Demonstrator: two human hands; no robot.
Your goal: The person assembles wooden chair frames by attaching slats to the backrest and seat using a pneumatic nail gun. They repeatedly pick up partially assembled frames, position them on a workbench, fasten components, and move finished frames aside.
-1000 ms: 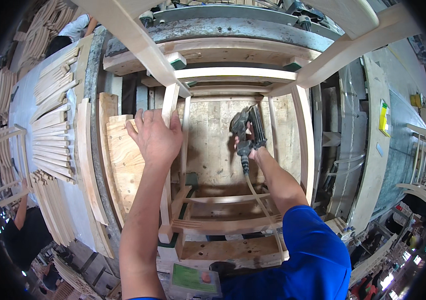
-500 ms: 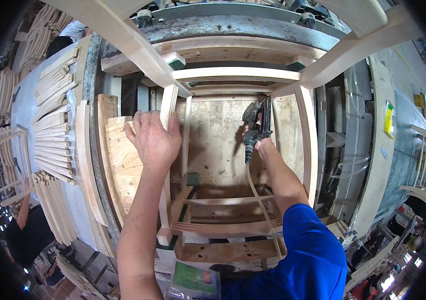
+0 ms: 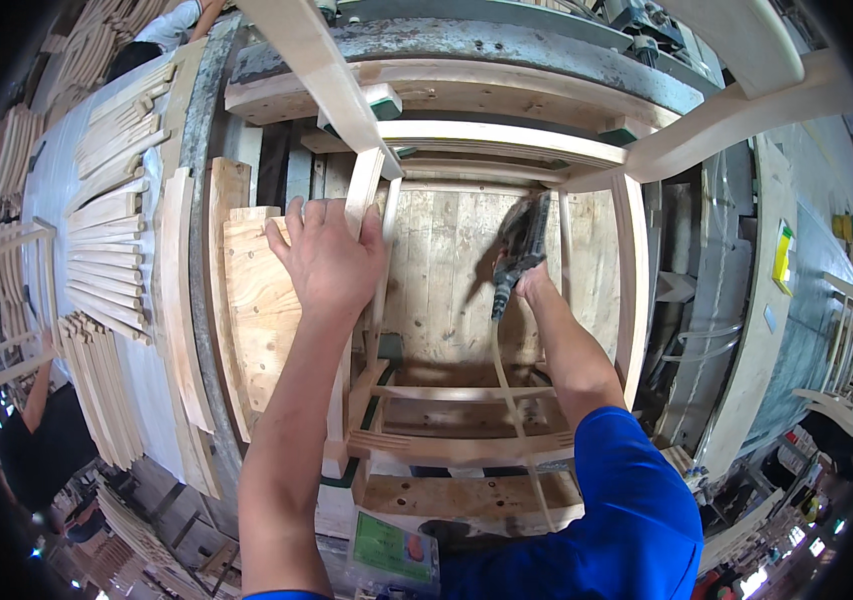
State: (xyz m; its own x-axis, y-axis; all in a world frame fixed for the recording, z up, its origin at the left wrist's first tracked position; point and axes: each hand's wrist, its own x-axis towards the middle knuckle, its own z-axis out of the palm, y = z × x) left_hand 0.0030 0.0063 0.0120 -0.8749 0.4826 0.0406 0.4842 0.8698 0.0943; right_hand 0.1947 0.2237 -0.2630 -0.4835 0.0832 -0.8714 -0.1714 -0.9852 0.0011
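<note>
A pale wooden chair frame [image 3: 506,141] lies on its supports in front of me. My left hand [image 3: 331,262] grips its left rail, thumb on the inner side and fingers on the outer side. Inside the frame, my right hand [image 3: 534,280] is closed round a dark pneumatic nail gun [image 3: 523,245], partly blurred. The tool's nose points away from me, near the inner right part of the frame. A pale air hose [image 3: 508,380] runs from its rear toward me. Whether the nose touches wood, I cannot tell.
Many curved wooden pieces [image 3: 106,260] lie on the left table. A plywood block [image 3: 254,300] stands beside my left hand. A metal beam [image 3: 486,45] crosses the far side. At the right is another bench [image 3: 806,290] with a chair frame; other people are at the left.
The chair frame and my left hand appear slightly farther right in the picture. The nail gun has tilted a little, its nose now closer to the frame's far right corner.
</note>
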